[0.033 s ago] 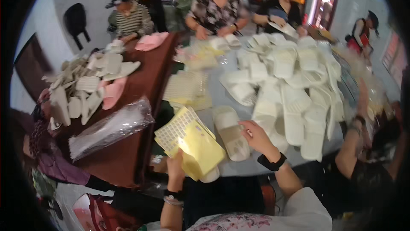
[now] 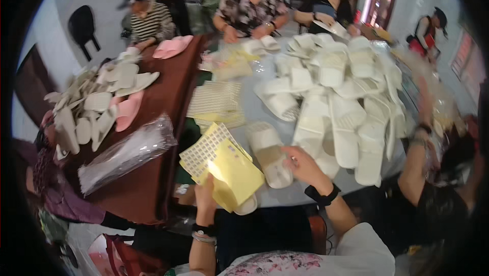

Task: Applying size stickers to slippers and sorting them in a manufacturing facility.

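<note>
Toward seven o'clock, the left hand (image 2: 205,197) pinches yellow sheets (image 2: 237,174), mostly hiding a lower slipper (image 2: 248,206); at four, the right hand (image 2: 305,166) curls by the pale slipper (image 2: 262,137) at five, any pinch unclear

Pretty plain pale walls (image 2: 108,6) tbh, black chair (image 2: 82,25) over on the left, bright doorway (image 2: 383,0) back right, plus a reddish-brown worktop (image 2: 138,189) beside a grey worktop (image 2: 303,197).
</note>
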A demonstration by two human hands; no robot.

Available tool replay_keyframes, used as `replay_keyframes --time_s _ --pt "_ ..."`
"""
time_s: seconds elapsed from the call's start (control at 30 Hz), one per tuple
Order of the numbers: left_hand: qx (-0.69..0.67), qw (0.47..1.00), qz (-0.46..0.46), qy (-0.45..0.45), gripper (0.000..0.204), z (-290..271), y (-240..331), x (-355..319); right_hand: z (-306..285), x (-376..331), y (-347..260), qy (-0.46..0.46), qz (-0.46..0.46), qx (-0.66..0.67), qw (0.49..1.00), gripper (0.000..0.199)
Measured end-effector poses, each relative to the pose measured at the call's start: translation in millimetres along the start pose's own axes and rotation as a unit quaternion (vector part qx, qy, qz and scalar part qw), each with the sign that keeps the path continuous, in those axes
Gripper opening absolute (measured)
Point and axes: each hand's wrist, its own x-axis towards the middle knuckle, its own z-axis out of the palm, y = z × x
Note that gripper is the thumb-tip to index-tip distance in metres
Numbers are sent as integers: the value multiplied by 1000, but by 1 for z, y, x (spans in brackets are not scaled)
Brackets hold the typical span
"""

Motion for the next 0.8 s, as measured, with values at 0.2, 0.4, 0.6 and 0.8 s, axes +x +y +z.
replay_keyframes --time_s 0.2,0.4,0.6,0.8 --pt "-15 999 -25 33 32 25 -9 24 30 -60 -13 4 -26 -176 984 81" --pt "-107 993 17 57 34 1 28 -8 47 -42 -17 26 -63 -250 966 62" --pt "-41 999 -11 2 33 -13 39 -35 51 -73 -28 49 -29 -293 954 43" --pt "113 985 -103 -79 27 5 12 -29 32 -59 -23 119 7 -130 984 20"
